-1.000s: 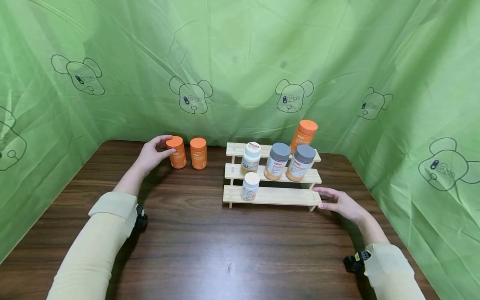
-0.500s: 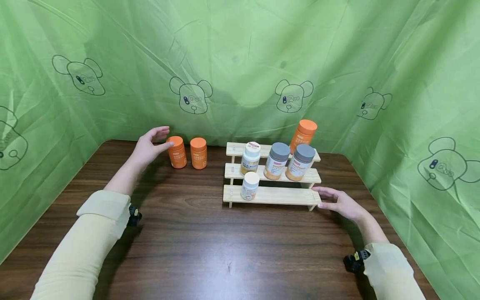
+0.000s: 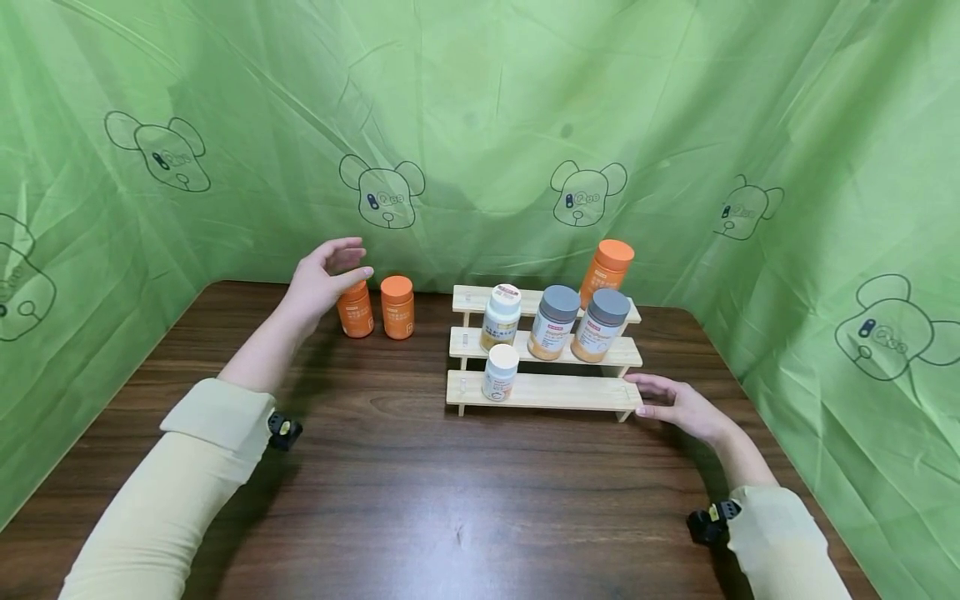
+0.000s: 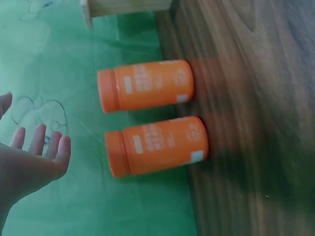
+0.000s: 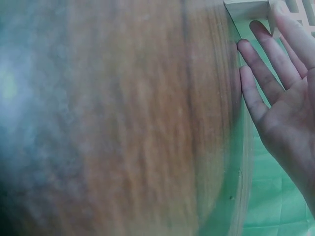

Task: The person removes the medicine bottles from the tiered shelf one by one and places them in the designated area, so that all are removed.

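My left hand hovers above the left orange bottle, its thumb overlapping the cap in the head view. In the left wrist view the fingers are spread and stand apart from both orange bottles, with nothing held. A second orange bottle stands upright just to the right. My right hand rests at the right end of the wooden tiered shelf, thumb at the lowest step's edge. Its fingers look loosely extended in the right wrist view.
On the shelf, a small white bottle stands on the lowest step. The middle step bears a white bottle and two grey-capped bottles. Another orange bottle is on the top step. A green cloth hangs behind the table.
My left hand first drew back left from the left orange bottle's cap, then rose and moved right over it. The bottles and my right hand have stayed in place.
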### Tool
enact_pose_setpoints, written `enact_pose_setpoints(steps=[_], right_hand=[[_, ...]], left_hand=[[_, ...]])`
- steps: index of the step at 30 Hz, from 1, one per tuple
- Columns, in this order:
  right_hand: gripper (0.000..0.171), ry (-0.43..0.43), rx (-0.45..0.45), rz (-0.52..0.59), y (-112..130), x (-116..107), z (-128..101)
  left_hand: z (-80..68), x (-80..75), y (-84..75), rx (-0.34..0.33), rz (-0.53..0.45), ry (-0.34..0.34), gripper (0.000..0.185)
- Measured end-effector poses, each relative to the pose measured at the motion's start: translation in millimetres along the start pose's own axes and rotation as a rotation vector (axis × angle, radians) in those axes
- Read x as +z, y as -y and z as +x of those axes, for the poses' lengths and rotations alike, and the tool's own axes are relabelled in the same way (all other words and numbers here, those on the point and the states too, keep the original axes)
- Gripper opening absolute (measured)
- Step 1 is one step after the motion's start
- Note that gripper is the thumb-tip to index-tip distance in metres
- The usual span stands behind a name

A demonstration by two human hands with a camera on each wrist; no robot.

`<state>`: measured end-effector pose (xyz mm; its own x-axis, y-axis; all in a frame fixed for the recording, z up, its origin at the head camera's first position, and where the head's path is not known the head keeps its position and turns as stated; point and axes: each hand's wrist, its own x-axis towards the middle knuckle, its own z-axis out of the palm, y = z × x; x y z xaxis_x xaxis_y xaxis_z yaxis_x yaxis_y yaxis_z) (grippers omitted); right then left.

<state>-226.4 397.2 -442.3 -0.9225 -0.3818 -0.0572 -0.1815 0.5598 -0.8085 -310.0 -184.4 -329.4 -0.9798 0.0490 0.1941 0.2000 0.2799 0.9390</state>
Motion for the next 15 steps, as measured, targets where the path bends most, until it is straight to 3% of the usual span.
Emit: enact_pose_setpoints(steps=[7,15], right_hand=[[0.054,-0.002,-0.004,-0.014,1,0,0],[0.054,0.001,-0.016,0.004,0,0,-1]], left_hand=[[-6.7,12.4,-25.6,-0.012,-0.021,0.033,0.059],[-13.3,24.2,-50.2,0.031,-0.034,0.066,0.058]])
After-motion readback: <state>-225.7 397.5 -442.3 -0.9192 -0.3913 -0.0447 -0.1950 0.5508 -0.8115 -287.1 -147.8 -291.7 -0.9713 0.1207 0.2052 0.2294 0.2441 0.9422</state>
